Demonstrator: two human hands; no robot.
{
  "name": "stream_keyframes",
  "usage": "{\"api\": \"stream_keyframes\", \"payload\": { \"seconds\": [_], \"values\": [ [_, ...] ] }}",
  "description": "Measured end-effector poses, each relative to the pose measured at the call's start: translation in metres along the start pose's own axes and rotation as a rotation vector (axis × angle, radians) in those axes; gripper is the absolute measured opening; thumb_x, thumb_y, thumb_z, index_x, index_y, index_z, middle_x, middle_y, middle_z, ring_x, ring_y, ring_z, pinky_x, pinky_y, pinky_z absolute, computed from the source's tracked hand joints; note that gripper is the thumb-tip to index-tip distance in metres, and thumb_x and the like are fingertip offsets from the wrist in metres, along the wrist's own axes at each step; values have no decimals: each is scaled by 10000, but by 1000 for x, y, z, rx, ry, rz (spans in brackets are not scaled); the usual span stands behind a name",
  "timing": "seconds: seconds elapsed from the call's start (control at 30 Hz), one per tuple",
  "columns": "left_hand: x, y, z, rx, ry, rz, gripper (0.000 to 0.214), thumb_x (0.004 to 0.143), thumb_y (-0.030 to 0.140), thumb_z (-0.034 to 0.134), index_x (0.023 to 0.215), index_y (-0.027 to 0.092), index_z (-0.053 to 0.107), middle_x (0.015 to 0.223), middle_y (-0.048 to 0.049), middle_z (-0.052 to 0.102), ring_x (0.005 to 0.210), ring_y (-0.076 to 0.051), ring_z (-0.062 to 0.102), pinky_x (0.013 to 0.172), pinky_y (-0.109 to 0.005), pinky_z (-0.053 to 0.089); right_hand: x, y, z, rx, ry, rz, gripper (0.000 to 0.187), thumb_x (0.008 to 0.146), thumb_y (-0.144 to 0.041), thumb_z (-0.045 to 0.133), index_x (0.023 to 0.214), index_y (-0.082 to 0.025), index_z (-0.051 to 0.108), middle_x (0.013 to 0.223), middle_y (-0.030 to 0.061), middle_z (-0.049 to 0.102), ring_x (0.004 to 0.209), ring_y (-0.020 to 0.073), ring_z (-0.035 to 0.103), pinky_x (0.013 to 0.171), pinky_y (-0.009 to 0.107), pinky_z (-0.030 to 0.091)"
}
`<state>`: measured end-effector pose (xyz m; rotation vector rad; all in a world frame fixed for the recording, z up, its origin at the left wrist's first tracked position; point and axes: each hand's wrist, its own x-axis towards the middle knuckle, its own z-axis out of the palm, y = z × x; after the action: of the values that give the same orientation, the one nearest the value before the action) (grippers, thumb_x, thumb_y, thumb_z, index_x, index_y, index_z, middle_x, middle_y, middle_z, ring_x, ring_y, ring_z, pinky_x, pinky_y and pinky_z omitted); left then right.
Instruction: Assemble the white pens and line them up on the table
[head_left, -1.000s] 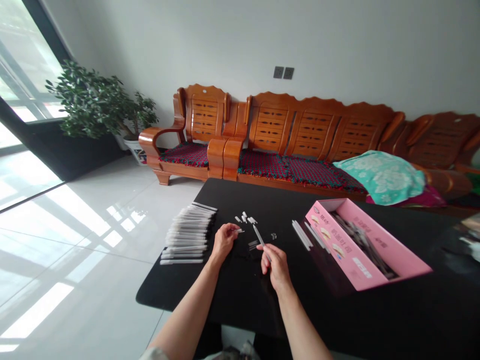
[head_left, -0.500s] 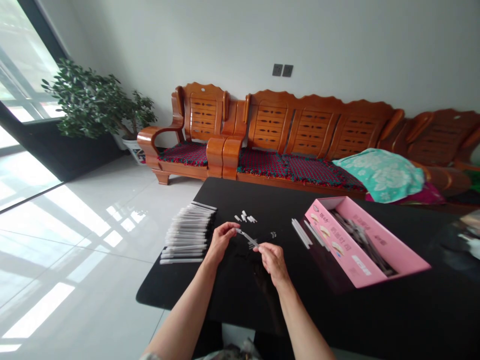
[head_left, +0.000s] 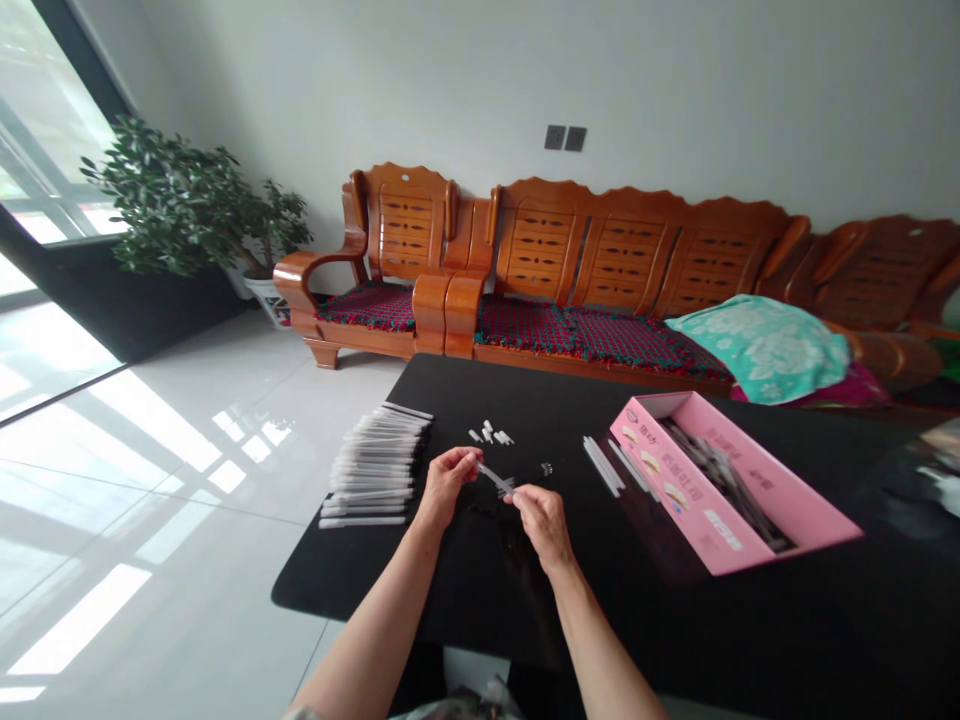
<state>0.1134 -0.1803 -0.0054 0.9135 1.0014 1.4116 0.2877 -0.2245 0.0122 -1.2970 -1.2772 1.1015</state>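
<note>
A slim, whitish, pen-like tube (head_left: 495,479) is held slantwise above the black table, between my two hands. The fingertips of my left hand (head_left: 448,480) are pinched at its upper left end, and they hide that tip. At the lower right end, my right hand (head_left: 541,517) has it between thumb and fingers. Just beyond lie several short white caps (head_left: 488,433). A few tiny dark and clear pieces (head_left: 547,468) are on the table right of the tube, with more small bits under it. Left of my left hand, many similar white tubes (head_left: 375,465) lie in a row.
A pink box (head_left: 697,525) holding dark, slim items stands on the right of the black table (head_left: 465,390). Several white tubes (head_left: 602,467) lie beside its left side. Behind the table is a wooden sofa (head_left: 540,240) with a turquoise cloth (head_left: 772,350); a potted plant (head_left: 187,205) stands left.
The left fingertips, which held a short white piece at the tube's end with a small gap showing, have moved slightly right and closed against the tube. My right hand is almost unmoved.
</note>
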Motion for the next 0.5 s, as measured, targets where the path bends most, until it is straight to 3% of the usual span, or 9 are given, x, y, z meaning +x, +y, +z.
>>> {"api": "stream_keyframes", "payload": {
  "seconds": [0.37,0.5],
  "values": [
    [-6,-1,11,-84,12,-77,486,700,468,778,1014,99,733,789,-83,711,594,-90,575,568,-205,449,-1,0,0,-141,-51,-143,288,825,-362,564,712,-151,723,513,-20,495,500,120,397,478,238,270],
    [-8,-4,18,-40,85,-48,472,725,471,747,1008,94,737,733,-64,693,556,-76,527,525,-188,398,-4,-6,2,-190,-80,-179,295,858,-384,564,733,-156,703,535,-24,490,514,118,392,488,240,264]
  ]
}}
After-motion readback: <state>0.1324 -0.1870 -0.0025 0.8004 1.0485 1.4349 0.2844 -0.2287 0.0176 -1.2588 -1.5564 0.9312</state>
